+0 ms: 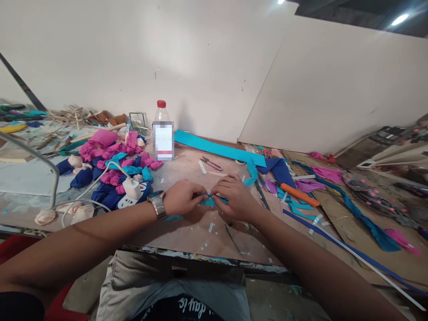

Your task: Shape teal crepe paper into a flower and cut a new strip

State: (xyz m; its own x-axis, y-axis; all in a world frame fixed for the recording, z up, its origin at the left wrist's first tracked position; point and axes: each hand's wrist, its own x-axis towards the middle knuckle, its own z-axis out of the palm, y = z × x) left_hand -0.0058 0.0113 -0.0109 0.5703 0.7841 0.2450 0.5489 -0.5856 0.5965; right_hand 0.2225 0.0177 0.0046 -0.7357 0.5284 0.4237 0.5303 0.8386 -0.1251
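Close together over the middle of the table, my left hand (183, 197) and my right hand (236, 198) pinch a turquoise strip (209, 202) between their fingertips. The strip looks like thin fabric or crepe paper; I cannot tell which. Behind my right hand a gathered turquoise length (250, 173) curls on the table, perhaps part of the same strip. Farther back lies a flat turquoise band (217, 147). A pair of pink-handled thread snips (211, 164) rests on the table just beyond my hands.
A red-capped bottle (162, 113) stands near the wall. Left of my hands are a heap of pink, blue and turquoise pieces (110, 147) and a power strip (143, 194) with a white plug and cable. An orange utility knife (298, 195) lies to the right, among scraps.
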